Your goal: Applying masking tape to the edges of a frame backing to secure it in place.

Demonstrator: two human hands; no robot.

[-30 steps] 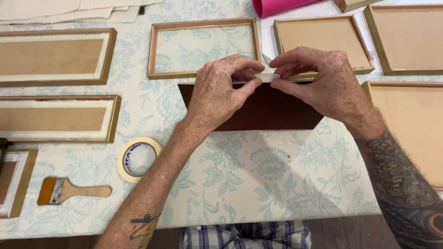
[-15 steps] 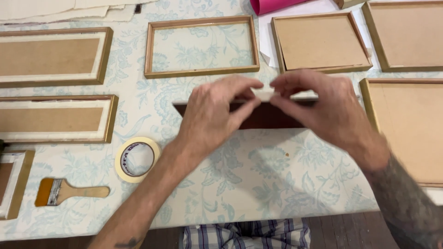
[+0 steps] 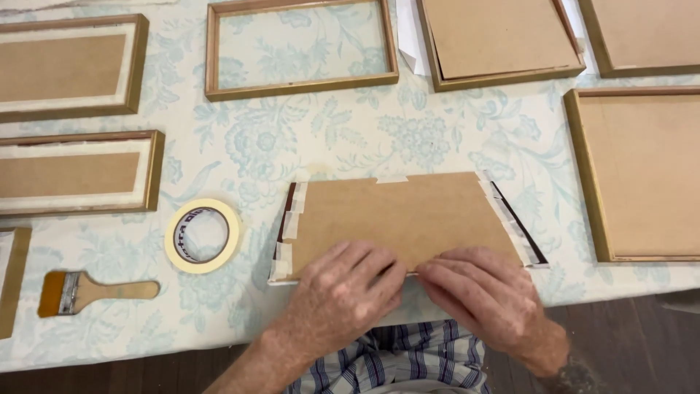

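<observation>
Brown hardboard-backed dark frame: now lying back-up near table edge, formerly tilted upright. Left hand, right hand: fingertips pressing near edge, side by side, nothing clasped. Masking-tape roll left of grip.

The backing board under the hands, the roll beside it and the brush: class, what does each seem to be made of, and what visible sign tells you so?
Backing board: probably hardboard or stiff card; flat, matt, even brown. Roll: likely paper masking tape; cream ring, matt, like the strips on the board's edges. Brush: pale wooden handle, shiny metal band, orange-brown bristles of unclear fibre. Left hand and right hand press on the board's near edge.
</observation>
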